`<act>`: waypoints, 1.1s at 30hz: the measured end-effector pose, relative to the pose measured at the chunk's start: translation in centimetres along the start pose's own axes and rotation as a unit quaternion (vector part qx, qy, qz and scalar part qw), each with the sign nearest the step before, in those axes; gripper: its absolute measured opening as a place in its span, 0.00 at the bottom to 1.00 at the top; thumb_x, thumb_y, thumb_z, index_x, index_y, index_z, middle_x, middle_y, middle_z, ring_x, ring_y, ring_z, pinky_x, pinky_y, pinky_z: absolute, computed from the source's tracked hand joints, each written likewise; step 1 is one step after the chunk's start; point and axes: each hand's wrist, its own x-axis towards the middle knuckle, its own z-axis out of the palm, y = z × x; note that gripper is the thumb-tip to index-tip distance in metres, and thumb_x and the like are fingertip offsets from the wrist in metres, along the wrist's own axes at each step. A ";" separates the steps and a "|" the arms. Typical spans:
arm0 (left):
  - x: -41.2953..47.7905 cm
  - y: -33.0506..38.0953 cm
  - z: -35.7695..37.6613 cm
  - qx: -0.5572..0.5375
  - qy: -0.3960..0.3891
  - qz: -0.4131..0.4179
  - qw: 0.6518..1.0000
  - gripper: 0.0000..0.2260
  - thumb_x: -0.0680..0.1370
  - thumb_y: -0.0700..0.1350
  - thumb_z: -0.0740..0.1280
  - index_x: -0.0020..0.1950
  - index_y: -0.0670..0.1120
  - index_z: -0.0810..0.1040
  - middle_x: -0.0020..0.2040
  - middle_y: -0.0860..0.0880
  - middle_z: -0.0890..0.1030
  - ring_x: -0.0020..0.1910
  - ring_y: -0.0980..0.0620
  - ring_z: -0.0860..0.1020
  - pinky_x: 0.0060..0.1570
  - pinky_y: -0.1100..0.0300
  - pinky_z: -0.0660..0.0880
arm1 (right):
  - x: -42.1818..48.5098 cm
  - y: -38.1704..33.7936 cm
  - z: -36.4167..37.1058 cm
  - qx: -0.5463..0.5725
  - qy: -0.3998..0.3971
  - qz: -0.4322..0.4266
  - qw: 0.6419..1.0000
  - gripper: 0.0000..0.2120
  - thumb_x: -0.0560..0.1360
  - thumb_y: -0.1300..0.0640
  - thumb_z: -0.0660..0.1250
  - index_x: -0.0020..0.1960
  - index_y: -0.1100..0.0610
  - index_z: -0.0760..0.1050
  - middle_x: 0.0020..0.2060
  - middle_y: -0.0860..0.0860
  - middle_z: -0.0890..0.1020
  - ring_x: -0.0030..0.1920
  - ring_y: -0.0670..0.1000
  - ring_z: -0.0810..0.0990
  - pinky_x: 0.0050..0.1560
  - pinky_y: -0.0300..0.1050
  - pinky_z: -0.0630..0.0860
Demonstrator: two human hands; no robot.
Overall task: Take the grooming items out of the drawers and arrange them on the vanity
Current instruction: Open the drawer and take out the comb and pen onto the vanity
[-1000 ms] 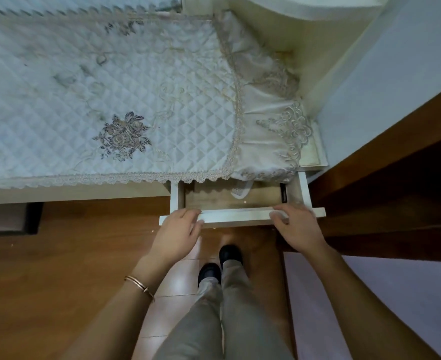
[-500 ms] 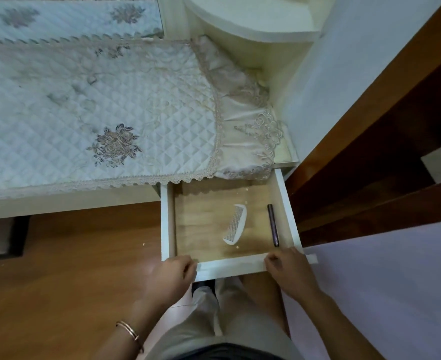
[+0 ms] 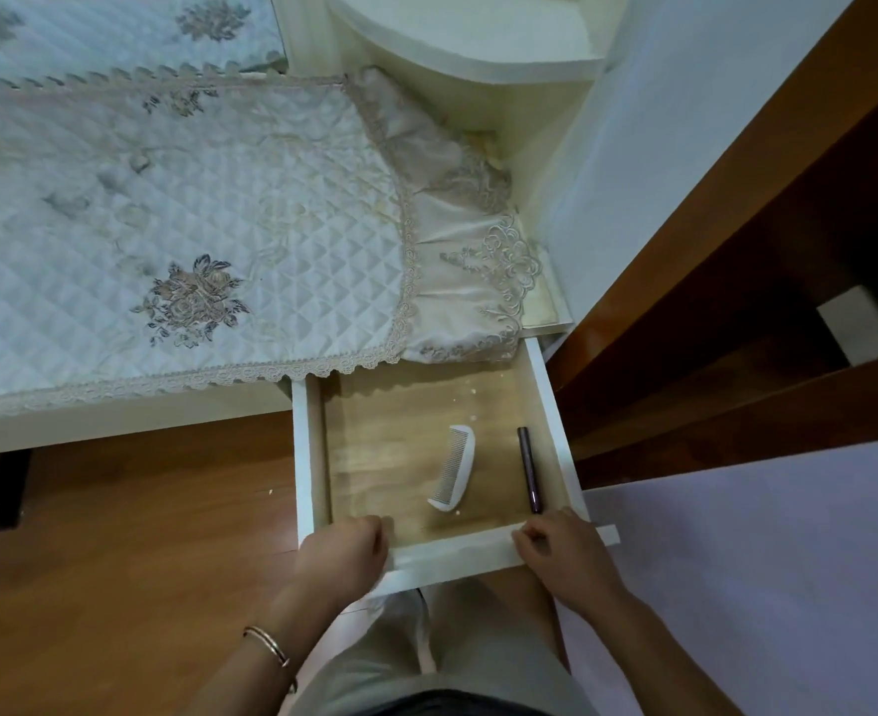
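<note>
A white drawer (image 3: 305,457) stands pulled far out from under the vanity's right end. On its wooden bottom lie a white comb (image 3: 455,468) and, to its right along the side wall, a slim dark pen-like stick (image 3: 528,468). My left hand (image 3: 343,552) grips the left part of the drawer's front panel, fingers curled over its top edge. My right hand (image 3: 563,552) grips the right part of the same panel. The vanity top is covered by a quilted white cloth (image 3: 178,240) with embroidered flowers and a lace edge.
A lace frill (image 3: 478,281) of the cloth hangs over the drawer's back. A cream rounded shelf (image 3: 467,38) rises at the back right, next to a pale wall. Dark wooden furniture (image 3: 736,281) stands to the right. Wooden floor and my legs lie below.
Both hands have pulled the drawer from nearly closed to far out, uncovering the comb and the dark stick. In the last half second the drawer barely moved.
</note>
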 end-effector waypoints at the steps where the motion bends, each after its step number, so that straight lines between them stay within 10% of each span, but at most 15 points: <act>1: 1.0 0.6 -0.1 -0.010 -0.006 0.004 1.000 0.12 0.79 0.49 0.54 0.47 0.46 0.74 0.48 0.45 0.81 0.48 0.44 0.79 0.45 0.55 0.75 | 0.3 0.0 -0.1 0.000 -0.009 -0.001 1.000 0.07 0.76 0.52 0.62 0.41 0.51 0.77 0.41 0.51 0.79 0.42 0.46 0.75 0.38 0.31 0.66; 8: 8.6 6.3 2.4 -0.030 -0.014 -0.001 0.999 0.18 0.77 0.49 0.58 0.64 0.41 0.66 0.63 0.40 0.71 0.61 0.40 0.70 0.58 0.50 0.70 | 3.5 0.0 -0.7 0.027 -0.007 0.028 0.999 0.09 0.77 0.54 0.59 0.39 0.48 0.71 0.33 0.46 0.73 0.35 0.43 0.72 0.35 0.35 0.66; 12: 11.2 6.9 4.9 0.049 0.026 0.011 0.998 0.31 0.72 0.56 0.44 0.70 0.41 0.60 0.66 0.37 0.67 0.57 0.36 0.68 0.51 0.46 0.68 | 5.9 -0.7 -0.1 0.028 0.023 0.047 0.998 0.09 0.77 0.58 0.57 0.54 0.58 0.74 0.46 0.53 0.78 0.44 0.51 0.77 0.40 0.40 0.73; 15: 11.2 7.1 4.8 -0.039 0.065 0.004 0.997 0.25 0.69 0.47 0.68 0.62 0.37 0.71 0.58 0.35 0.74 0.48 0.34 0.73 0.43 0.44 0.73 | 7.2 -1.3 0.8 0.023 0.017 0.083 0.996 0.12 0.77 0.59 0.57 0.58 0.60 0.71 0.55 0.57 0.78 0.53 0.54 0.78 0.55 0.48 0.76; 24: 10.4 4.6 3.7 -0.115 0.056 -0.062 0.990 0.27 0.72 0.46 0.66 0.69 0.43 0.60 0.64 0.42 0.67 0.60 0.41 0.68 0.59 0.52 0.67 | 10.2 -2.7 2.6 -0.161 0.028 0.151 0.975 0.26 0.79 0.62 0.53 0.74 0.61 0.49 0.69 0.60 0.66 0.67 0.56 0.68 0.65 0.48 0.69; 33: 9.2 2.7 1.9 -0.209 0.062 -0.056 0.974 0.09 0.74 0.42 0.63 0.53 0.44 0.73 0.50 0.44 0.79 0.50 0.45 0.76 0.43 0.58 0.68 | 11.1 -3.8 1.8 -0.086 -0.033 0.139 0.986 0.14 0.77 0.60 0.60 0.62 0.59 0.67 0.56 0.56 0.78 0.53 0.54 0.79 0.51 0.46 0.79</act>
